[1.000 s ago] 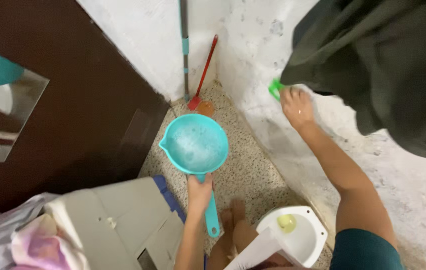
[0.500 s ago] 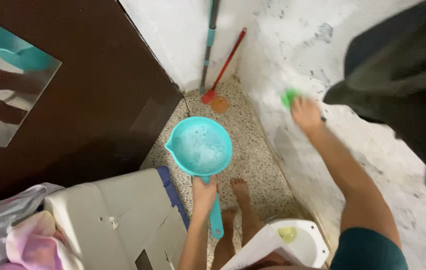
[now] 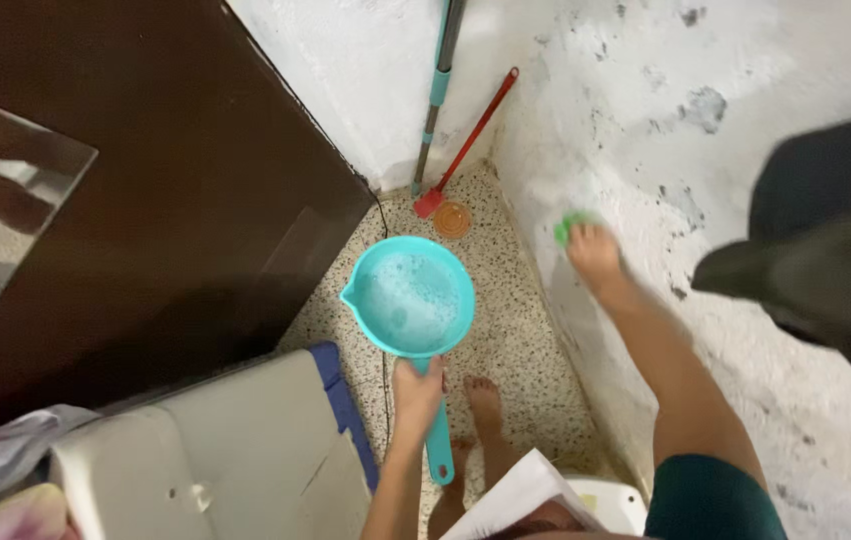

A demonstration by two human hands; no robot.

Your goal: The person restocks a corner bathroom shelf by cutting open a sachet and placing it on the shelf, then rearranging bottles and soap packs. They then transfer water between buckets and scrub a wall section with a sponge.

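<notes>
The left hand [image 3: 417, 388] grips the handle of the teal dipper [image 3: 410, 297], likely heavy and sloshing with soapy water, while beside it the right hand [image 3: 593, 252] closes on a soft green scrubber [image 3: 569, 225].

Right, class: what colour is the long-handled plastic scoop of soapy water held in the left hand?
Turquoise; the head view shows the plastic scoop clearly.

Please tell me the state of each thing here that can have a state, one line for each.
Dipper: held level by its handle, soapy water inside.
Left hand: closed on the dipper handle.
Right hand: pressing a green scrubber on the wall.
Mop: leaning in the corner.
Red brush: leaning, head on the floor.
Door: open.
</notes>
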